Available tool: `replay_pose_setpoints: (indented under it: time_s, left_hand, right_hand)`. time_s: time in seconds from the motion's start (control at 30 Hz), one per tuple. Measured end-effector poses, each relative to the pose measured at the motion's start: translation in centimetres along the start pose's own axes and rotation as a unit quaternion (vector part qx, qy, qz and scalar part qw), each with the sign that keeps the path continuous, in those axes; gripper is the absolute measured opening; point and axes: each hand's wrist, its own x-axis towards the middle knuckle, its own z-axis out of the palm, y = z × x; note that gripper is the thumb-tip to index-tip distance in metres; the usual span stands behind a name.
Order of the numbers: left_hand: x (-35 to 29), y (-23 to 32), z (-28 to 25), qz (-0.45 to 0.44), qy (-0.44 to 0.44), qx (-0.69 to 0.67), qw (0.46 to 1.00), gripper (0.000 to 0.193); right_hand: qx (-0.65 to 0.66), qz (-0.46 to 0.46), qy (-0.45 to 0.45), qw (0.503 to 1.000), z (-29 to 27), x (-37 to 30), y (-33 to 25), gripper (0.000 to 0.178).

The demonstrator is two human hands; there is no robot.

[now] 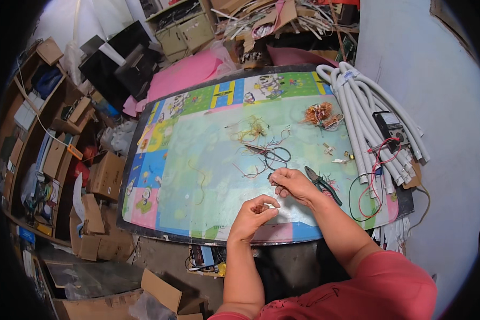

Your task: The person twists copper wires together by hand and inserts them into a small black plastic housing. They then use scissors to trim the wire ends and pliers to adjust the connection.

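Note:
My left hand (249, 217) is over the near edge of the table, fingers curled and thumb toward them. Something small and reddish-brown, perhaps fine wire, shows inside its curl. To its upper right, my right hand (294, 185) is closed in a pinch, and a small dark bit shows at its fingertips, too small to name. Just beyond the right hand lie black-handled scissors (276, 155) among thin coloured wires (250, 173). Dark green-handled pliers (324, 185) rest right beside my right wrist. Farther off is a tangle of yellowish wires (255, 128).
A colourful cartoon mat under a clear sheet covers the table (170, 197). An orange wire bundle (319, 113), grey foam tubes (352, 106) and a multimeter (392, 127) with red and black leads line the right side. Shelves (53, 117) and cardboard boxes (105, 175) stand left.

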Motion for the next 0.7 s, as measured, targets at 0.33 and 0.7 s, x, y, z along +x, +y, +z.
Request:
replay_pose_setpoints:
  time_s: [0.33,0.7]
  left_hand:
    - [1.4,-1.5,-1.0,0.159,0.295,0.006,0.942,0.026]
    - [2.9,-2.4,-1.3,0.212,0.345,-0.252,0.879,0.020]
  right_hand:
    - [0.029,0.043,-0.099,0.994,1.1,-1.0,-0.3,0.026]
    - [0.076,0.136,-0.096,0.983,4.2,-0.8,2.8,0.023]
